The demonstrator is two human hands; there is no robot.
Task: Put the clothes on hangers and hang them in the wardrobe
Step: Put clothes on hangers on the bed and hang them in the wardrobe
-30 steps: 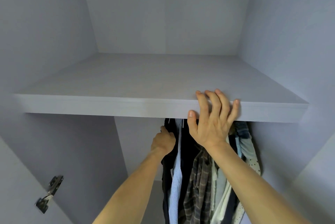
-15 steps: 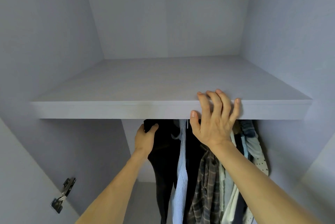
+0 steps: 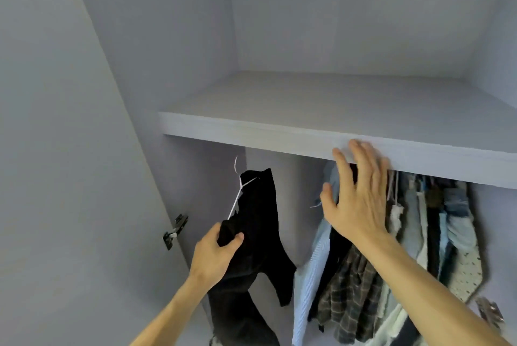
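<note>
Inside a pale grey wardrobe [image 3: 84, 149], a person's left hand [image 3: 216, 254] grips a black garment [image 3: 260, 222] low on the left side of the hanging space, fingers [image 3: 237, 238] and thumb curled round a bunch of the dark cloth. The garment is draped on a thin white hanger [image 3: 237, 194], which tilts up and away from the hand, its hook just below the front edge of the shelf [image 3: 307, 110]; the shelf hides whatever the hook may meet.

To the right, the right hand [image 3: 358, 200] is raised palm-forward with its fingers spread and straight, holding nothing. Its fingertips overlap the shelf's front edge, though motion blur makes it hard to say whether they touch it.

Behind and below that hand hangs a packed row of clothes: a light blue striped shirt [image 3: 310, 261] nearest the black garment, then a dark plaid shirt [image 3: 352, 289], with denim and pale spotted pieces [image 3: 470, 270] further right.

A metal hinge [image 3: 174, 231] sits on the left wall of the wardrobe.
</note>
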